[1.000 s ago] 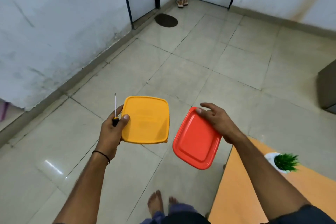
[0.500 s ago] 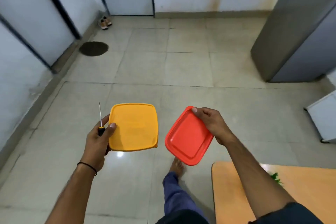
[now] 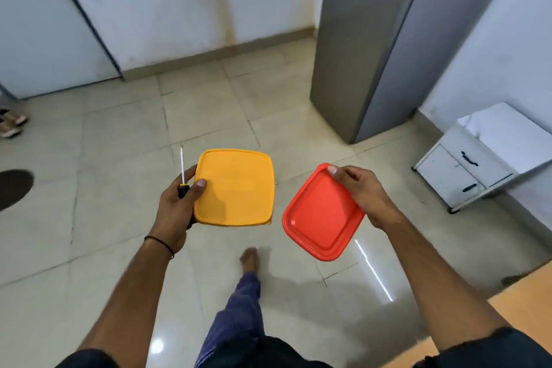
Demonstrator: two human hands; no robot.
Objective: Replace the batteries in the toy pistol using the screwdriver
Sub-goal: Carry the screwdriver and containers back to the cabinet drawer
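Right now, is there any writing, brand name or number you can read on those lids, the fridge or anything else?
None can be read.
Yellow lid: faint raised marks across its middle, too blurred to read.
Grey fridge: a small pale mark on its dark top band, too small to read.
Red lid, screwdriver and white cabinet: no lettering visible.
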